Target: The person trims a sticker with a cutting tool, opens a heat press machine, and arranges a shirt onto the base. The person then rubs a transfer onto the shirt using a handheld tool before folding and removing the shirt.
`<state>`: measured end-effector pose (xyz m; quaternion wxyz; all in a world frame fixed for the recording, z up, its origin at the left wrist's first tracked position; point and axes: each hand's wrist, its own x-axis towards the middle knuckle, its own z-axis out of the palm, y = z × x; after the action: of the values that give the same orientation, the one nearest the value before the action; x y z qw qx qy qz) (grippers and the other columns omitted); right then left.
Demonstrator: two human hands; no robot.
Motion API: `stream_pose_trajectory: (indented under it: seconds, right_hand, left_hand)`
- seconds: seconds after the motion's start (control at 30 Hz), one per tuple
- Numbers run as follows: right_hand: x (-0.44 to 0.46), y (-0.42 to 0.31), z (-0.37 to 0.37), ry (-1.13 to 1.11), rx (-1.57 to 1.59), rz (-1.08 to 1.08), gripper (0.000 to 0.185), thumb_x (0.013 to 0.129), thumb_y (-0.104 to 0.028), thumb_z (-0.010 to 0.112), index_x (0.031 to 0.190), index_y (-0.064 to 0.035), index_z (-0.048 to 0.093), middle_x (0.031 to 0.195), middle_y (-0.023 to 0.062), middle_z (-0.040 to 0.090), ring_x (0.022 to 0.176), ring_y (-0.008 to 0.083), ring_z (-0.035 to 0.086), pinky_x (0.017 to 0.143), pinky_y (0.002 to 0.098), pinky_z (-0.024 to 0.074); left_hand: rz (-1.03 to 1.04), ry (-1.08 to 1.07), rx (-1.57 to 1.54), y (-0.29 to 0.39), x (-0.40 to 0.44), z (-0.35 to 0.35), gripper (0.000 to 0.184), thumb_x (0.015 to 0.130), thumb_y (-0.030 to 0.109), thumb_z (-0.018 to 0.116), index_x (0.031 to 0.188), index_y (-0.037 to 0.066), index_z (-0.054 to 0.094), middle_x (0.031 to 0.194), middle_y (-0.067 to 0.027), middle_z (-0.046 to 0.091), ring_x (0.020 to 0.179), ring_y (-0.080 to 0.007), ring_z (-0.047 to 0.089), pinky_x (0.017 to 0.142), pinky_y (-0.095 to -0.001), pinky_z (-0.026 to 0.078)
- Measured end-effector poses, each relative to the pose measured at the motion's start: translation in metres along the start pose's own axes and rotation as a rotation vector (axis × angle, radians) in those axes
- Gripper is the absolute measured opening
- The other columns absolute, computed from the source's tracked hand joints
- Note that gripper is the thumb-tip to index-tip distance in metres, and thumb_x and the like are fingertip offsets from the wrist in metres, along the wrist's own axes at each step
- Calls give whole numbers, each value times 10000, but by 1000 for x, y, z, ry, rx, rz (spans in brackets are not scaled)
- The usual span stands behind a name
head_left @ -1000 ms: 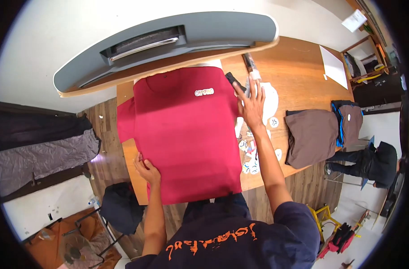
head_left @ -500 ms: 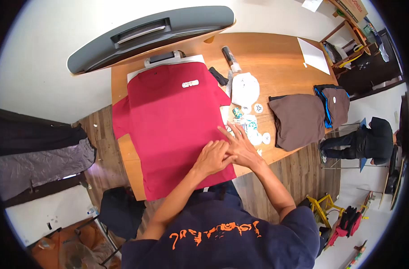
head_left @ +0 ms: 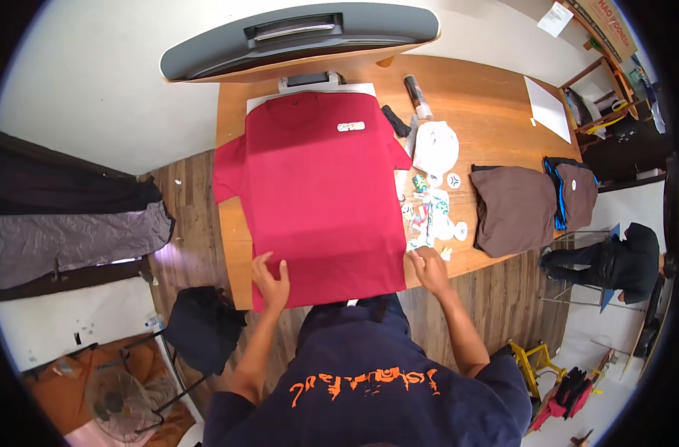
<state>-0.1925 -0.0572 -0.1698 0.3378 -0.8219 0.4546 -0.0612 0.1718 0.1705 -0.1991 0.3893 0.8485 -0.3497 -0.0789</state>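
Note:
A red T-shirt (head_left: pixel 324 194) lies spread out flat, its collar toward the heat press (head_left: pixel 302 37), whose grey lid is raised. A small white "CAMPING" label (head_left: pixel 350 127) sits on its upper right chest. My left hand (head_left: pixel 271 281) rests over the shirt's lower left part, fingers apart, holding nothing. At the shirt's lower right edge is my right hand (head_left: pixel 429 270), its fingers bent together; whatever they hold, if anything, is too small to make out. Cut stickers (head_left: pixel 438 212) and a white round bundle (head_left: pixel 435 149) lie right of the shirt.
Folded brown shirts (head_left: pixel 514 208) lie on the right of the wooden table (head_left: pixel 481 97). A black-handled tool (head_left: pixel 417 95) and a black cloth (head_left: pixel 395 121) are near the back. Another person (head_left: pixel 630 261) bends over at the far right. A fan (head_left: pixel 123 402) stands lower left.
My hands, together over the shirt's lower right half a second ago, have moved apart, the left to the shirt's lower left and the right to its right edge. The camera view has shifted.

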Motion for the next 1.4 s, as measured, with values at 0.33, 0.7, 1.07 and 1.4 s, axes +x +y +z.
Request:
stream_pose_trajectory:
  seconds: [0.33,0.7,1.07,1.4]
  right_hand:
    - [-31,35,113,253,470,167,339,928,-201,761,1153,8,618,981,145,679,927,258,633,865,394,492]
    - [-106,75,103,-309,483,451,238,1023,-199,673,1184,-24,661,969,34,691,834,75,601,724,268,507]
    - [-122,73,122,14,752,476,190,1050,-248,638,1065,-58,629,908,-12,627,837,74,544,767,263,463]
    - [-86,-5,25,125,940,527,367,1069,-265,603,1386,-90,539,819,-58,533,754,21,523,667,209,435]
  left_hand:
    - [-369,-4,-24,-91,-84,-2,385,1001,278,682,1246,12,551,1022,-127,574,867,-252,557,828,-394,470]
    - [-571,-402,-345,-163,-128,-54,272,1029,299,670,965,49,582,749,40,496,717,-76,468,640,-260,403]
    - [-614,-63,-378,-122,-148,-43,263,1084,324,572,1020,80,498,872,22,456,802,-81,416,737,-259,399]
    - [-820,-184,-622,-61,-101,-125,460,1083,323,568,1486,158,421,1337,-146,606,1138,-181,612,965,-336,500]
